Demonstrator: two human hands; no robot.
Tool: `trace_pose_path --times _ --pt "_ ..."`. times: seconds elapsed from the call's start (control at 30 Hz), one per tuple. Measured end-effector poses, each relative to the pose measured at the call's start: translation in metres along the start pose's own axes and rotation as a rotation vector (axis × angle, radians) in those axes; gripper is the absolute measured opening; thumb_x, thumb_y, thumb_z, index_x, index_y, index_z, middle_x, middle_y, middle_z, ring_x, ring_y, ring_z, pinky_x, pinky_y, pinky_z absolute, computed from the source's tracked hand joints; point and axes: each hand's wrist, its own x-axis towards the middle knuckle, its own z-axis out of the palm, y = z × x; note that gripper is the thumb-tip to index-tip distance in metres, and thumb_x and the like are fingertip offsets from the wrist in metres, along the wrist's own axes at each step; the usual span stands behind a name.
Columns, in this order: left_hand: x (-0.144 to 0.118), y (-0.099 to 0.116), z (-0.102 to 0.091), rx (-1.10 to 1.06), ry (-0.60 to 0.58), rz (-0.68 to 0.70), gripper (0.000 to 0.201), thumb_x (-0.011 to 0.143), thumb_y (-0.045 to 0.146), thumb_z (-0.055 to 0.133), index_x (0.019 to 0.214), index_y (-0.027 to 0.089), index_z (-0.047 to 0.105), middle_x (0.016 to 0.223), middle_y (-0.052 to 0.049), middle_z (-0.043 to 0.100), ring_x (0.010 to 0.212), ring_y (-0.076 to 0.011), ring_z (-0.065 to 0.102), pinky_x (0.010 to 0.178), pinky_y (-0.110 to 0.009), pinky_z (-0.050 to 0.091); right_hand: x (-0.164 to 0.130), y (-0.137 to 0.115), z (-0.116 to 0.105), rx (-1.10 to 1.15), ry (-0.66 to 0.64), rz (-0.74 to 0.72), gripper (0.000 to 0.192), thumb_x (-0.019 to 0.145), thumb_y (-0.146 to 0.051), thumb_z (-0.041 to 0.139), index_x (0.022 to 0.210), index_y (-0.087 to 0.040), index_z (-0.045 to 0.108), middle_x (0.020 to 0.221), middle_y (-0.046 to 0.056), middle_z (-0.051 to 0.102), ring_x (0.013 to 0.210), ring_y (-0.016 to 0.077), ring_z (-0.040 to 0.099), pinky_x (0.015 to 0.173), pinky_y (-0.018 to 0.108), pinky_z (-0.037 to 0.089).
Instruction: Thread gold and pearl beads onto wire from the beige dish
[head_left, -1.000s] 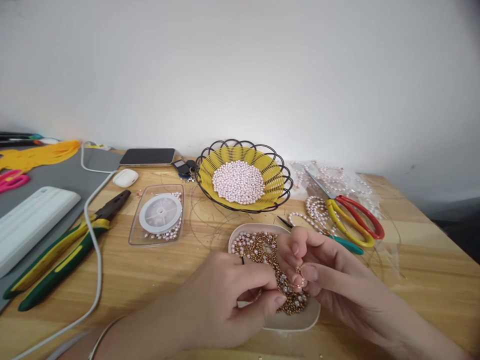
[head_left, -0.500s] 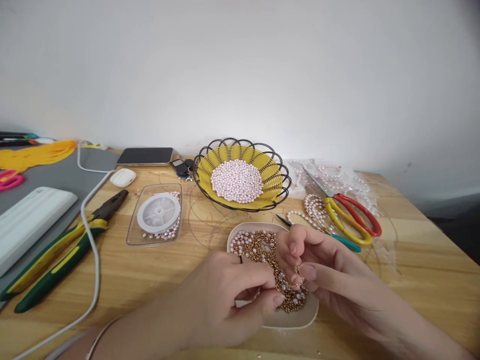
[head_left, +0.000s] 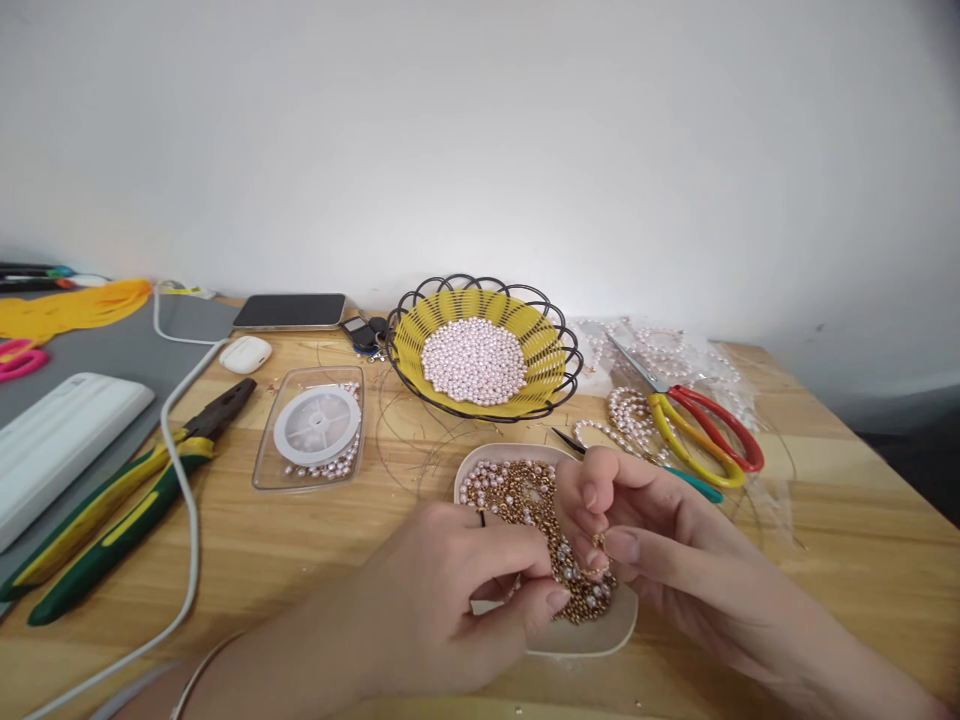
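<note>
Over the beige dish (head_left: 615,625) of gold beads and pearl beads (head_left: 574,580), both of my hands work close together. Between the thumb and fingers of my right hand (head_left: 660,545) is a short curved strand of tiny gold beads (head_left: 596,565). My left hand (head_left: 472,590) is just to its left, with fingers curled and thumb near the index finger. Whatever lies between those fingertips is too small to make out. Part of the dish and its beads is hidden behind my hands.
Behind the dish stands a yellow basket (head_left: 551,365) of pink pearls. Scissors (head_left: 705,425), bead strands (head_left: 634,415) and a teal-handled tool (head_left: 697,485) lie right. A clear box (head_left: 262,470) with a spool (head_left: 317,427), pliers (head_left: 135,500), a white cable (head_left: 191,500) and phone (head_left: 289,311) are left.
My right hand has shifted very slightly to the right with the gold bead strand. My left hand stays almost where it was.
</note>
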Motion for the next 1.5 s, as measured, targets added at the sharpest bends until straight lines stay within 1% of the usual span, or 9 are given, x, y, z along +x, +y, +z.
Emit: trace_pose_path --times 0.13,0.3,0.47,0.67,0.93,1.07,1.27,1.5 --pt "0.0012 0.0004 -0.0001 0.012 0.005 -0.006 0.021 0.095 0.020 0.052 0.076 0.017 0.061 0.060 0.005 0.049 0.051 -0.0091 0.044 0.052 -0.021 0.036 -0.0002 -0.0005 0.0006 -0.012 -0.005 0.007 0.010 0.085 -0.023 0.083 0.087 -0.024 0.073 0.078 -0.001 0.061 0.068 0.0104 0.059 0.063 0.020 0.050" --pt "0.0013 0.0008 -0.0009 0.007 0.004 -0.006 0.021 0.095 0.019 0.054 0.074 0.018 0.057 0.060 0.006 0.047 0.051 -0.0083 0.043 0.051 -0.020 0.034 0.0002 0.0002 0.0015 0.001 -0.016 -0.030 0.009 0.085 -0.022 0.082 0.087 -0.023 0.073 0.078 -0.001 0.061 0.068 0.0102 0.060 0.062 0.019 0.050" --pt "0.0004 -0.0007 -0.0002 -0.007 -0.014 -0.019 0.021 0.095 0.020 0.053 0.075 0.018 0.056 0.060 0.007 0.045 0.051 -0.0080 0.042 0.052 -0.020 0.033 0.0013 0.0013 0.0019 0.004 -0.007 -0.023 0.010 0.084 -0.023 0.083 0.088 -0.024 0.074 0.077 -0.001 0.063 0.068 0.0100 0.061 0.062 0.019 0.050" --pt "0.0000 0.0001 0.0004 -0.017 -0.017 -0.023 0.019 0.095 0.021 0.053 0.077 0.017 0.058 0.062 0.006 0.048 0.052 -0.0084 0.044 0.052 -0.020 0.034 -0.0006 0.0007 0.0001 -0.004 -0.015 -0.011 0.009 0.086 -0.023 0.082 0.090 -0.025 0.074 0.077 -0.002 0.063 0.069 0.0092 0.061 0.064 0.017 0.051" --pt "0.0012 0.0004 -0.0006 -0.011 -0.007 -0.022 0.021 0.094 0.019 0.054 0.074 0.018 0.055 0.061 0.006 0.047 0.052 -0.0078 0.042 0.053 -0.019 0.033 -0.0002 0.0013 -0.0012 0.000 -0.031 -0.011 0.008 0.086 -0.023 0.082 0.089 -0.025 0.074 0.079 -0.002 0.062 0.070 0.0084 0.062 0.065 0.016 0.051" --pt "0.0009 0.0006 -0.0002 -0.022 -0.012 -0.016 0.020 0.094 0.019 0.055 0.074 0.018 0.054 0.061 0.007 0.046 0.052 -0.0075 0.041 0.053 -0.019 0.032 -0.0003 0.0020 -0.0028 0.004 -0.040 -0.014 0.008 0.088 -0.023 0.081 0.091 -0.025 0.074 0.078 -0.003 0.063 0.070 0.0080 0.062 0.066 0.016 0.052" --pt "0.0000 0.0016 -0.0003 -0.028 -0.011 -0.004 0.021 0.094 0.017 0.057 0.074 0.018 0.053 0.060 0.008 0.042 0.051 -0.0068 0.040 0.053 -0.018 0.031 0.0003 0.0030 -0.0045 -0.005 -0.066 -0.026 0.008 0.090 -0.022 0.079 0.094 -0.025 0.073 0.082 -0.003 0.062 0.074 0.0075 0.062 0.069 0.015 0.053" --pt "0.0003 0.0008 -0.0009 -0.013 -0.025 -0.025 0.021 0.095 0.019 0.055 0.074 0.018 0.053 0.061 0.007 0.045 0.053 -0.0075 0.042 0.054 -0.020 0.032 -0.0008 0.0029 -0.0033 0.011 -0.086 -0.030 0.007 0.091 -0.022 0.078 0.095 -0.025 0.073 0.083 -0.004 0.062 0.074 0.0060 0.063 0.070 0.013 0.052"
